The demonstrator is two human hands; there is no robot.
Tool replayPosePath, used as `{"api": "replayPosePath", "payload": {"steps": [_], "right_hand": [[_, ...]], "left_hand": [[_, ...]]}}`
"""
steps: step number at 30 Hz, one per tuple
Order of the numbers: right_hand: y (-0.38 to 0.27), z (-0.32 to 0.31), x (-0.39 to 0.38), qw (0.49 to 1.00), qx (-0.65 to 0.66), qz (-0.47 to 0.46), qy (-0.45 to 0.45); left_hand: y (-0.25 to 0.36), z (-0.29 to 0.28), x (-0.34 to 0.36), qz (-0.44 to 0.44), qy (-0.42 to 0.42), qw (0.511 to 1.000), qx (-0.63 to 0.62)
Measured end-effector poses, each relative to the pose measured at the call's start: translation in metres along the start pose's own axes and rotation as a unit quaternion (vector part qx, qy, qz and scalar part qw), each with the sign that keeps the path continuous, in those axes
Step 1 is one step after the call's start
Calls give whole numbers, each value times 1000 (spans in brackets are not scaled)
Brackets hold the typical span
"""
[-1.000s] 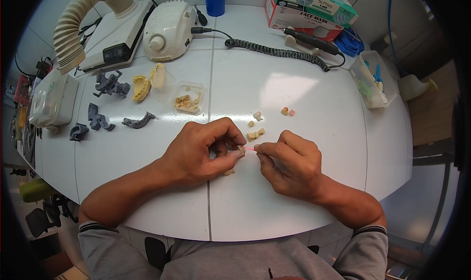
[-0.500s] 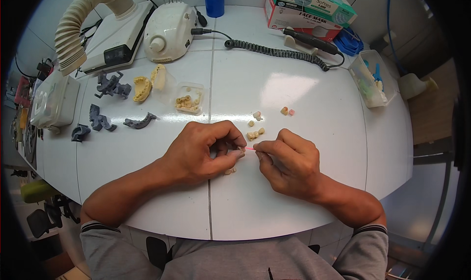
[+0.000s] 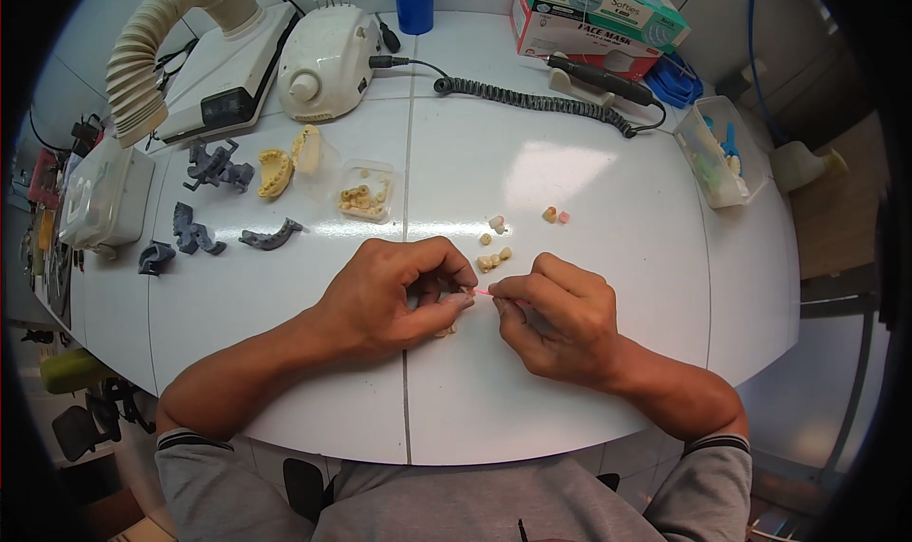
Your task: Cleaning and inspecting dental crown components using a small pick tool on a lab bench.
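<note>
My left hand pinches a small tooth-coloured dental piece between thumb and fingertips; most of it is hidden. A thin pink stick is pinched in my right hand, its tip at the piece. Under my left thumb, more tooth-coloured pieces lie on the white table. Just beyond the fingertips are a short row of joined dental crowns and a single crown. Farther off lie a white-and-pink piece, a yellowish crown and a pink bit.
Grey dental models and yellow casts stand at left by a clear box of crowns. Behind are a white control unit, a hose and a corded handpiece. A plastic bin stands at right.
My right hand has shifted very slightly, and the pink stick's angle at the dental piece differs a little. My left hand stays nearly in place.
</note>
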State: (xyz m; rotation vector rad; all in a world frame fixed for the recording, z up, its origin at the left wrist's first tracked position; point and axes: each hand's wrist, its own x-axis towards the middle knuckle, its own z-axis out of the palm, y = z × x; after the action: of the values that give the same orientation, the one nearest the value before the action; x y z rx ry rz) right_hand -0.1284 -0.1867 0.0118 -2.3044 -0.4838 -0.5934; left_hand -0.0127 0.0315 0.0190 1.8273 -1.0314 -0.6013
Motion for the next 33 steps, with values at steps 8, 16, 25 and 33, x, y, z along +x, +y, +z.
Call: {"api": "replayPosePath", "payload": {"steps": [8, 16, 25, 33], "right_hand": [[3, -4, 2, 1000, 18, 15, 4], [6, -11, 2, 993, 72, 89, 17], [7, -11, 2, 992, 81, 95, 14], [8, -18, 0, 977, 140, 161, -4]], "left_hand": [[-3, -1, -1, -7, -11, 1000, 1], [-3, 0, -1, -13, 19, 999, -36], [-2, -6, -1, -27, -9, 997, -77], [-9, -10, -2, -36, 4, 968, -249]]}}
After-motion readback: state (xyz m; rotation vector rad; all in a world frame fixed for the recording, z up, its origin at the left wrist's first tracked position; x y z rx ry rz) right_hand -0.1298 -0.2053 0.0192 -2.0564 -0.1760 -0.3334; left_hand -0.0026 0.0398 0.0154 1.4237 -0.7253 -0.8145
